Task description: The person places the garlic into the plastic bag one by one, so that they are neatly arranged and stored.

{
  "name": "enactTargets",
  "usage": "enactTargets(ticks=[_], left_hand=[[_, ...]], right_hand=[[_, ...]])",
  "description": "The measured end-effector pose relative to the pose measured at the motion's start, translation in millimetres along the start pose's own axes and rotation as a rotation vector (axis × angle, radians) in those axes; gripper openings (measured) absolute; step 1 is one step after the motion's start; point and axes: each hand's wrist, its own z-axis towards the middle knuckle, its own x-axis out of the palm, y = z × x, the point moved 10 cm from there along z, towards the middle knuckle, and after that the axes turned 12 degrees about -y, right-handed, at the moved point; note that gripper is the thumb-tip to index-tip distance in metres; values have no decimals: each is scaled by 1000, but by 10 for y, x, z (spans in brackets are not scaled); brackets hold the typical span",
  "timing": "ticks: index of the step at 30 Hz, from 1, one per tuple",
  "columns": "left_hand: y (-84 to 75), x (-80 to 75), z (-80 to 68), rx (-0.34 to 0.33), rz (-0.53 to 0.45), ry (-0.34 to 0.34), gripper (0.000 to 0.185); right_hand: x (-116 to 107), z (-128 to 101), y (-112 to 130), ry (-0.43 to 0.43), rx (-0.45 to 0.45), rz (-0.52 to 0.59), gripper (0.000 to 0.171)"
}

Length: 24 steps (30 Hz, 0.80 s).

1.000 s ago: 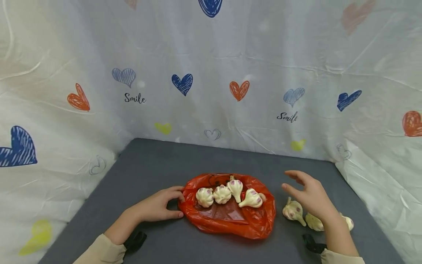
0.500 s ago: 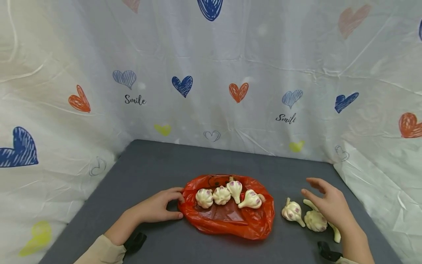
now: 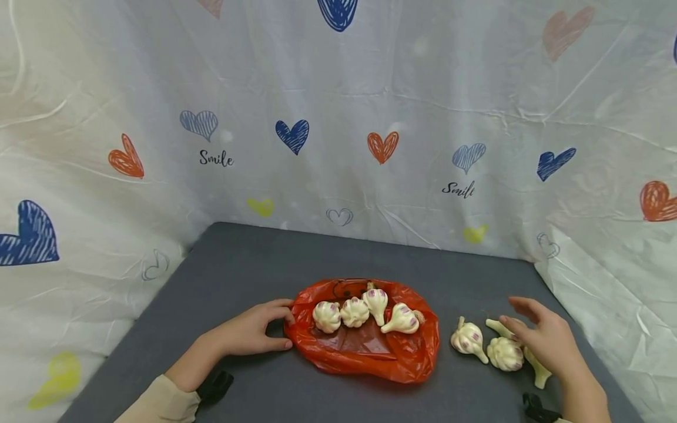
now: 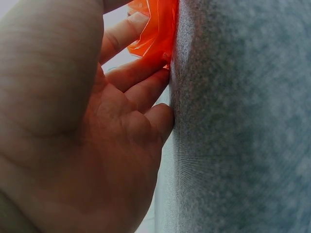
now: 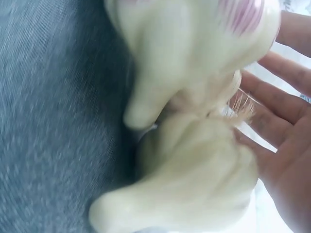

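Note:
A red plastic bag (image 3: 370, 355) lies flat on the grey table (image 3: 254, 264) with several garlic bulbs (image 3: 355, 312) in a row on it. My left hand (image 3: 254, 333) holds the bag's left edge, fingers curled at the rim; the left wrist view shows my fingertips (image 4: 146, 87) against the orange plastic (image 4: 155, 29). Right of the bag lie three loose garlic bulbs (image 3: 468, 339). My right hand (image 3: 542, 339) hovers low over the rightmost ones, fingers relaxed and spread, holding nothing. In the right wrist view two bulbs (image 5: 194, 43) fill the frame beside my open palm (image 5: 286, 116).
White sheets printed with hearts and "Smile" (image 3: 338, 117) wall the table at the back and both sides. The right wall (image 3: 608, 305) stands close to the loose garlic. Bare grey surface (image 3: 317, 252) stretches behind the bag and at the front left.
My right hand has moved right and down, from beside the bag's right edge to just over the loose garlic bulbs. The left hand and the bag have not moved.

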Motion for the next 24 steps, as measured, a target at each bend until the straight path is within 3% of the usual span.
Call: enactTargets(ticks=[24], left_hand=[[-23, -10, -3, 9, -3, -3, 25]], right_hand=[[91, -15, -309, 77, 2, -124, 73]])
